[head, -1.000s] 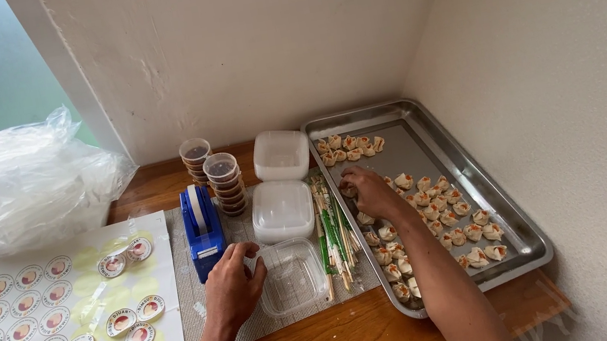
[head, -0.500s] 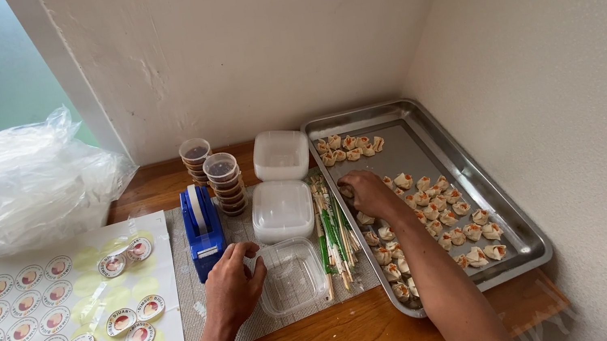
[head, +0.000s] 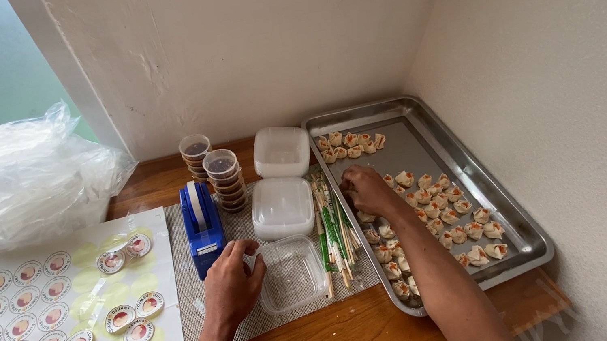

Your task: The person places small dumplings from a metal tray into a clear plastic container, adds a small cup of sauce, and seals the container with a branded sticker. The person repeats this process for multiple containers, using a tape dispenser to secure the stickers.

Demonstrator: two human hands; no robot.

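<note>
My left hand (head: 230,284) rests on the left rim of an open clear plastic container (head: 293,272), fingers curled on its edge. My right hand (head: 366,191) reaches into a steel tray (head: 430,143) of small dumplings (head: 450,213), its fingers closed around pieces at the tray's left side; what it grips is hidden under the hand. More dumplings (head: 348,145) sit in a row at the tray's far end.
Two closed white containers (head: 283,205) and two stacks of sauce cups (head: 226,180) stand behind the open one. A blue tape dispenser (head: 202,224), wrapped chopsticks (head: 332,227), a sheet of round stickers (head: 42,329) and a heap of plastic bags (head: 14,182) lie left. Walls close in right.
My right hand has shifted slightly among the dumplings at the tray's left edge. My left hand stays on the clear container.
</note>
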